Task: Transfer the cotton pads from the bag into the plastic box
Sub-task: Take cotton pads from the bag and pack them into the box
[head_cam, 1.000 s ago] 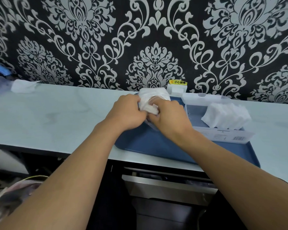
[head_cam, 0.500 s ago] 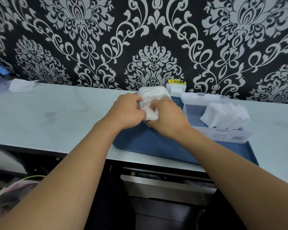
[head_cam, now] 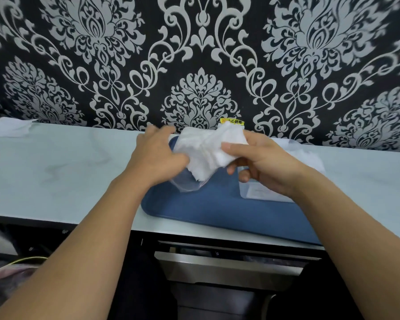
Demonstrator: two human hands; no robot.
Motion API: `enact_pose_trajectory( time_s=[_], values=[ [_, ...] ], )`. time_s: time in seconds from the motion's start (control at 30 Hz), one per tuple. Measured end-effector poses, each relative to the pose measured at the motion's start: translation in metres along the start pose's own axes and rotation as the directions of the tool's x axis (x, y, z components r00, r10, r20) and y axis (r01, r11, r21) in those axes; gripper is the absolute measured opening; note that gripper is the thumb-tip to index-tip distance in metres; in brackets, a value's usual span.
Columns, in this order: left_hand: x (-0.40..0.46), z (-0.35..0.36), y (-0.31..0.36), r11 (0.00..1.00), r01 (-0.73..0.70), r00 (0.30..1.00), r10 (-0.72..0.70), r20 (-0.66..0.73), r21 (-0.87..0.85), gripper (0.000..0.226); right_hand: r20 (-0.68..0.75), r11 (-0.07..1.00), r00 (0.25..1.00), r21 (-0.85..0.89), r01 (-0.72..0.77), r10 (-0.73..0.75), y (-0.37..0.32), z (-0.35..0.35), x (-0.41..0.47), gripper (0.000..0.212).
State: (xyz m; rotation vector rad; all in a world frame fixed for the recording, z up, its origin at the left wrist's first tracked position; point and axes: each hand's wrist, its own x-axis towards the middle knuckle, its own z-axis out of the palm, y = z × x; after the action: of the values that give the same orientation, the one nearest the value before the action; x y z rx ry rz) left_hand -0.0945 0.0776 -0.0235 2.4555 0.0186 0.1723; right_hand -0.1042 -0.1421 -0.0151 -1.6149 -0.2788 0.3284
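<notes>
Wall: I saw black wallpaper (head_cam: 201, 65) with big grey curly flowers, flat and a bit shiny
Counter: the counter (head_cam: 56, 162) was pale, smooth and hard, like stone
Tray: a dark blue tray (head_cam: 217, 211) with round corners lay flat on the counter, near its front edge
Plastic box: the plastic box (head_cam: 263, 192) sat on the right part of the tray, see-through with thin hard walls and a white paper label on the front; my right arm hid most of it
Pads in the box: some white soft stuff (head_cam: 310, 158) showed behind my right wrist, I think pads already put in
Bag: the bag (head_cam: 187, 183) was thin, clear and crinkly, held up over the tray
Cotton pads: a bunch of cotton pads (head_cam: 208, 151) was white, soft and fluffy, stacked a bit messy, half out of the bag
Left hand: my left hand (head_cam: 157, 155) had its fingers curled around the bag and gripped it
Right hand: my right hand (head_cam: 259, 165) pinched the bunch of pads between thumb and fingers
How far: I guessed about the middle; some pads seemed in the box, this bunch was not yet in it, and I could not tell how many were left in the bag
Small bits: a crumpled white wipe (head_cam: 12, 127) lay far left, and a yellow sticker (head_cam: 232, 121) sat on the wall
</notes>
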Motion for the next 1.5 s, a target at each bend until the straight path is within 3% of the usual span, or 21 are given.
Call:
enact_pose_trajectory(
  time_s=[0.03,0.1,0.17,0.23,0.33,0.37,0.43,0.5,0.63,0.8,0.97,1.1,1.23,1.5],
  values=[
    [-0.004,-0.001,0.011,0.980,-0.073,0.996,0.062,-0.064,-0.185,0.070,0.010,0.993,0.999,0.111,-0.042,0.041,0.000,-0.007,-0.002,0.019],
    [-0.011,0.005,0.035,0.810,-0.138,0.990,0.114,-0.077,-0.570,0.070,0.003,0.956,0.997,0.284,-0.073,0.075,0.002,-0.016,-0.003,0.024],
    [-0.013,0.026,0.061,0.635,0.014,0.994,0.075,0.080,-0.772,0.083,-0.007,0.927,0.997,0.368,-0.067,0.075,0.003,-0.021,-0.004,0.027],
    [-0.013,0.049,0.081,0.513,0.161,0.976,0.041,0.212,-0.843,0.083,-0.021,0.936,0.998,0.347,-0.054,0.066,0.004,-0.024,-0.004,0.037],
    [-0.011,0.069,0.099,0.388,0.223,0.970,-0.001,0.242,-0.894,0.048,-0.139,0.993,0.989,0.113,-0.026,0.042,0.006,-0.023,-0.006,0.042],
    [-0.010,0.072,0.102,0.369,0.227,0.971,-0.019,0.237,-0.901,0.040,-0.188,1.000,0.982,0.012,-0.026,0.027,0.006,-0.023,-0.007,0.042],
    [-0.010,0.075,0.106,0.378,0.234,0.971,-0.042,0.236,-0.896,0.043,-0.261,0.992,0.965,-0.122,-0.024,-0.009,0.004,-0.025,-0.011,0.043],
    [-0.012,0.076,0.108,0.346,0.256,0.966,-0.046,0.256,-0.903,0.053,-0.316,0.990,0.948,-0.141,0.004,-0.048,0.003,-0.027,-0.013,0.042],
    [-0.016,0.080,0.112,0.177,0.304,0.951,-0.005,0.308,-0.936,0.052,-0.426,0.996,0.901,-0.070,0.059,-0.083,0.005,-0.037,-0.015,0.042],
    [-0.020,0.088,0.111,0.146,0.287,0.958,-0.029,0.286,-0.947,0.024,-0.529,0.995,0.845,0.015,0.103,-0.080,0.008,-0.055,-0.020,0.043],
    [-0.019,0.090,0.108,0.238,0.266,0.964,-0.054,0.260,-0.934,0.031,-0.537,0.984,0.843,0.160,0.077,0.022,0.007,-0.061,-0.024,0.038],
    [-0.018,0.091,0.108,0.317,0.247,0.969,-0.057,0.241,-0.916,0.022,-0.576,0.995,0.816,0.041,0.089,-0.049,0.008,-0.060,-0.023,0.036],
    [-0.021,0.087,0.111,0.263,0.281,0.957,-0.002,0.291,-0.923,0.021,-0.605,0.996,0.793,-0.003,0.087,-0.071,0.009,-0.060,-0.023,0.033],
    [-0.020,0.094,0.108,0.346,0.217,0.965,0.065,0.254,-0.913,0.031,-0.465,0.927,0.853,0.370,-0.056,0.238,0.002,-0.067,-0.029,0.037]
  ],
)
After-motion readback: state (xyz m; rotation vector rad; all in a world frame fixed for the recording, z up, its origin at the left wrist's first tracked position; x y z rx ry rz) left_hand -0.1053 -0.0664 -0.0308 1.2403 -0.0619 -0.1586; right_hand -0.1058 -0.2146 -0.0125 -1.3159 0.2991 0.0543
